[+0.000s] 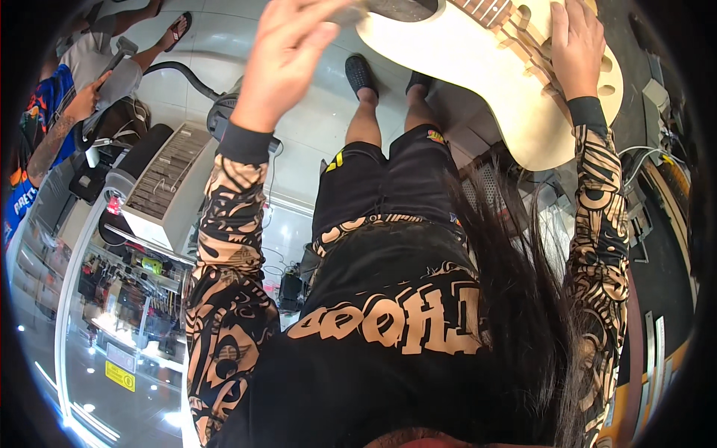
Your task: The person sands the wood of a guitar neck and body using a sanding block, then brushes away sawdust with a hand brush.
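A pale cream, unfinished guitar body [478, 60] fills the top right, with routed cavities and round holes cut into its face. A brown fretted piece [484, 10] lies over its upper part, cut off by the top of the view. My right hand [579, 45] rests on the body's right part, fingers stretched out over the wood. Left of the guitar, my left hand [287, 60] is raised with its fingers closed. A blurred greyish-brown thing [348, 15] shows at those fingertips, by the guitar's left edge; its kind cannot be made out.
At the left, another person's hand [84, 101] holds a grey-headed tool [123, 51]. A black hose [179, 67] leads to a vacuum-like machine [222, 112]. Below stand a box of packed flat pieces [160, 179] and a glass display case [138, 306]. Cables [642, 153] hang at the right.
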Action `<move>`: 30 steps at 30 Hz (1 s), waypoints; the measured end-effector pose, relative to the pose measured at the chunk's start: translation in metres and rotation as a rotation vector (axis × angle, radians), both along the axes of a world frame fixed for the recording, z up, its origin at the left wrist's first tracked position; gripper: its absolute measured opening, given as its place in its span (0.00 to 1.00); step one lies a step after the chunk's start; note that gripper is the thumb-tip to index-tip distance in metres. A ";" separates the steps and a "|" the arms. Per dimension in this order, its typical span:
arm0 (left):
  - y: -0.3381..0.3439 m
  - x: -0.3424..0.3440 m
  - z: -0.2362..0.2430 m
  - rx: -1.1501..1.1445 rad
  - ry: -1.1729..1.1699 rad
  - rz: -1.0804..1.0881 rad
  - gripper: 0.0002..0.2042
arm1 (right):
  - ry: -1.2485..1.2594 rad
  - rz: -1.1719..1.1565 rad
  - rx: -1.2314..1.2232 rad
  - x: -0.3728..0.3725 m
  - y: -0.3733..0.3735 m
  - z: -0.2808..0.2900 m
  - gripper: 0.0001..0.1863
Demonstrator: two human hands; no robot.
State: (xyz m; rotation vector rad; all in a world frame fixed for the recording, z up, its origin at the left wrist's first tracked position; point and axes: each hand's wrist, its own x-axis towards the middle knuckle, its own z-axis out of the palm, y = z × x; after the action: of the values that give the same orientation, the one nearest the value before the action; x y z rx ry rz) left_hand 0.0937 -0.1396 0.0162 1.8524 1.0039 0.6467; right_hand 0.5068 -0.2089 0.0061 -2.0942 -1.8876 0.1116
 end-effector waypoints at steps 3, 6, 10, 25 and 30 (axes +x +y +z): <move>0.011 0.024 -0.001 0.136 0.059 -0.179 0.20 | -0.021 -0.017 -0.040 -0.003 0.001 0.000 0.21; 0.017 0.027 -0.007 0.078 -0.023 -0.278 0.22 | -0.046 0.031 -0.068 0.005 0.003 0.003 0.27; -0.048 0.020 -0.017 0.066 -0.019 0.165 0.24 | -0.040 -0.035 -0.040 -0.005 0.002 0.000 0.21; -0.058 0.064 -0.023 0.100 0.001 0.422 0.23 | -0.001 0.015 -0.051 -0.008 0.003 0.008 0.21; -0.130 0.068 -0.042 0.031 -0.036 0.521 0.30 | -0.037 -0.019 -0.026 -0.009 -0.002 0.003 0.21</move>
State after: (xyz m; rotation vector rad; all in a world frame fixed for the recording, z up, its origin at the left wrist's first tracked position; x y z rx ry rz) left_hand 0.1619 -0.2692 -0.0259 1.5996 1.4752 0.9998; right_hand 0.4979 -0.2107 0.0093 -2.1456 -1.8964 0.0939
